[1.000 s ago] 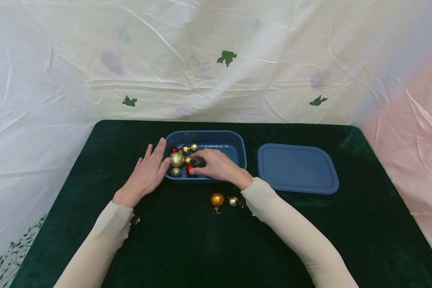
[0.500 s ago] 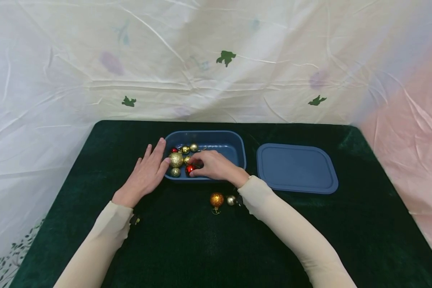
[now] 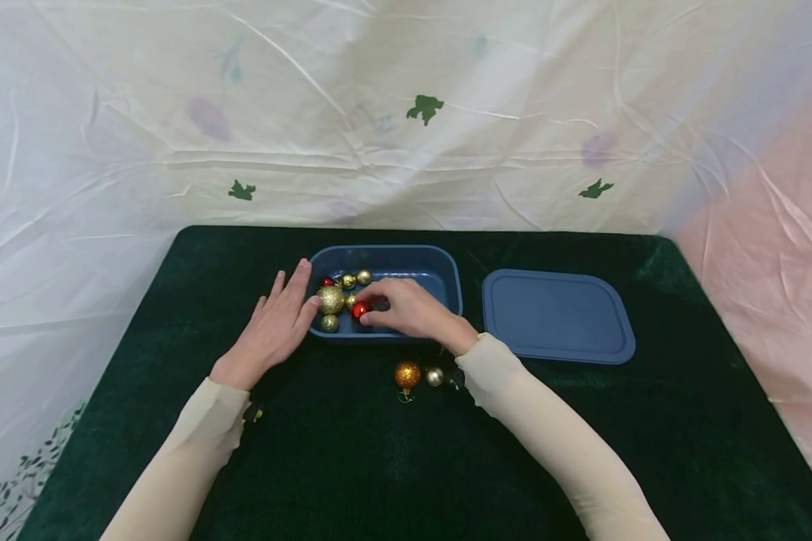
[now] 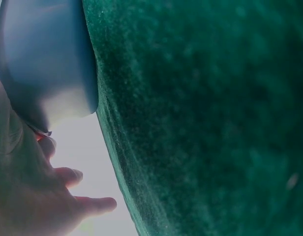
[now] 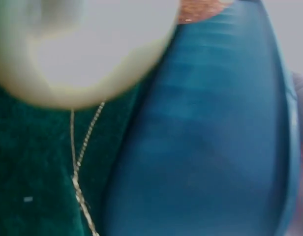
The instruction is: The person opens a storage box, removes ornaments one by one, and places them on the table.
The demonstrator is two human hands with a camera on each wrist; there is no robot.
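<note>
Inside the blue box [image 3: 433, 284], my right hand [image 3: 409, 306] holds a shiny red bauble [image 3: 359, 310] between thumb and fingers. My left hand [image 3: 267, 327] lies against the box's left end, fingers straight and spread, thumb at the rim. Beside that thumb sits a large glittery gold bauble [image 3: 331, 300], with a smaller glittery one [image 3: 329, 323] below it. Several more small baubles, gold and red, cluster there; one is partly covered by the red bauble and right fingers. The left wrist view shows the left hand [image 4: 38, 182] by the box's outer wall [image 4: 48, 59].
A blue lid [image 3: 558, 315] lies flat to the right of the box. On the dark green tablecloth [image 3: 379, 466], in front of the box, are an orange glitter bauble [image 3: 407, 375] and a silvery bauble [image 3: 435, 376]. A pale bauble [image 5: 87, 54] looms blurred in the right wrist view.
The right hand and the red bauble have shifted slightly up and away from the box's near wall. The left hand stays in place.
</note>
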